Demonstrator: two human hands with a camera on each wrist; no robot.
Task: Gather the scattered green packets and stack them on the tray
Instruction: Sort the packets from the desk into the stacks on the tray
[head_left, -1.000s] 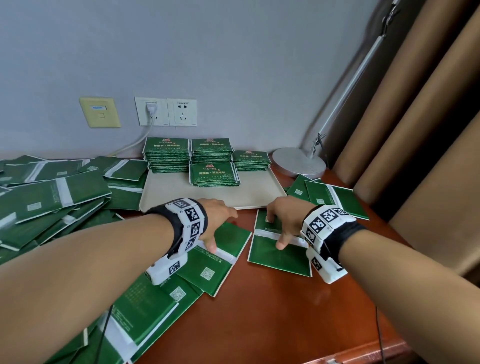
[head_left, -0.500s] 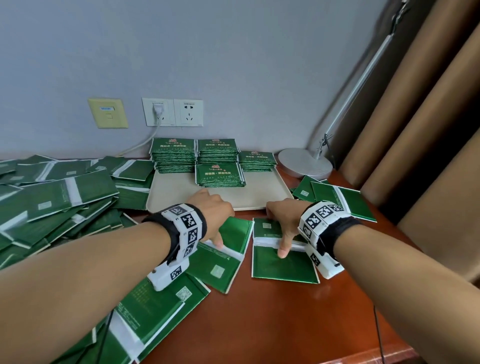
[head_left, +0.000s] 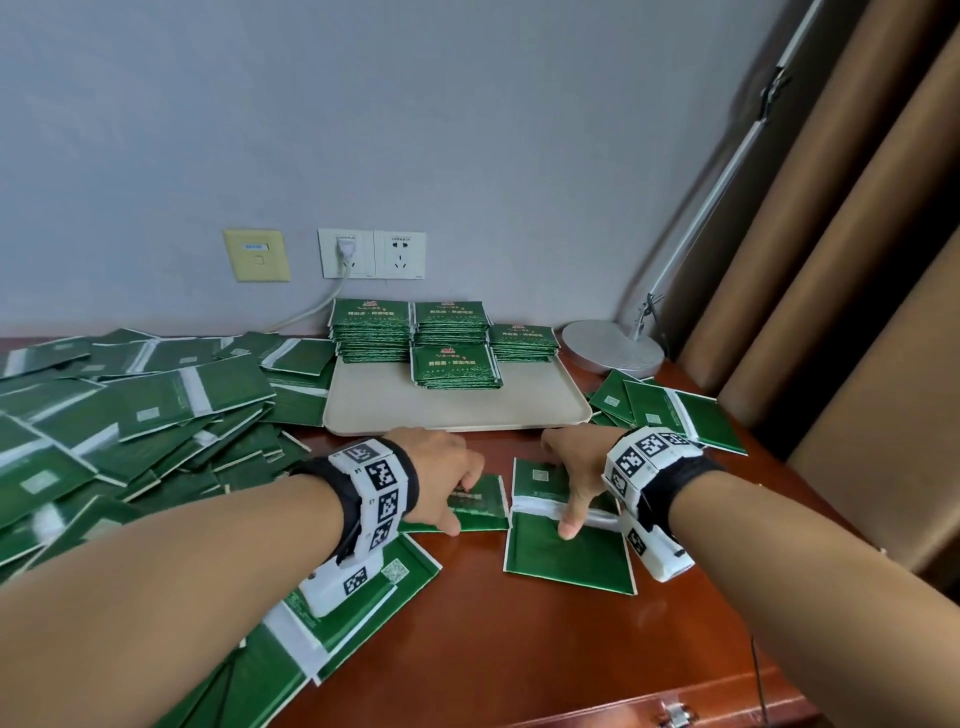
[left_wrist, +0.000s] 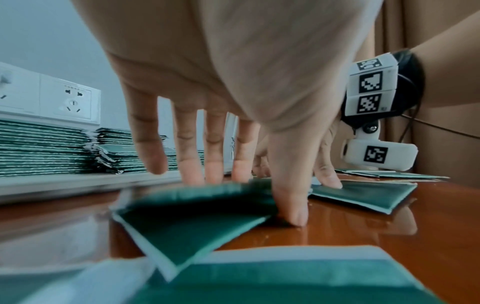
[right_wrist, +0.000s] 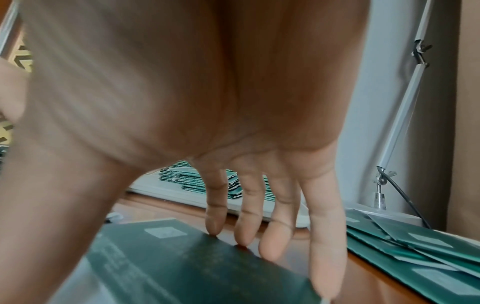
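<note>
1. We see our left hand (head_left: 441, 475) at about 7 o'clock from the tray (head_left: 395, 410), palm down on a green packet (head_left: 480, 506) that lies on the wooden desk (head_left: 545, 649). In the left wrist view the fingers (left_wrist: 191, 168) are nearly straight with their tips at the packet's far edge and the thumb planted at its near corner; the packet is blurred, and we cannot tell whether it is lifted or only pressed.

2. Our right hand (head_left: 574, 467) sits at about 5 o'clock from the tray, spread over a second packet (head_left: 569, 551). The fingertips (right_wrist: 215, 224) touch its far edge and the thumb rests on its white strip, fingers close to straight, nothing wrapped in the palm.

3. The two packets lie side by side, nearly touching, just in front of the tray's near rim.

4. On the tray stand four stacked piles (head_left: 452, 364): three along the far edge at 12 o'clock, one just in front of the middle pile. The near half of the tray is bare.

5. A wide heap of loose packets (head_left: 130, 415) spreads at 9 o'clock from the tray, with more running under our left forearm. A smaller cluster (head_left: 670, 410) lies at 3 o'clock.

6. A lamp base (head_left: 613, 345) stands at 2 o'clock from the tray, and wall sockets (head_left: 371, 254) are behind it at 12 o'clock.
</note>
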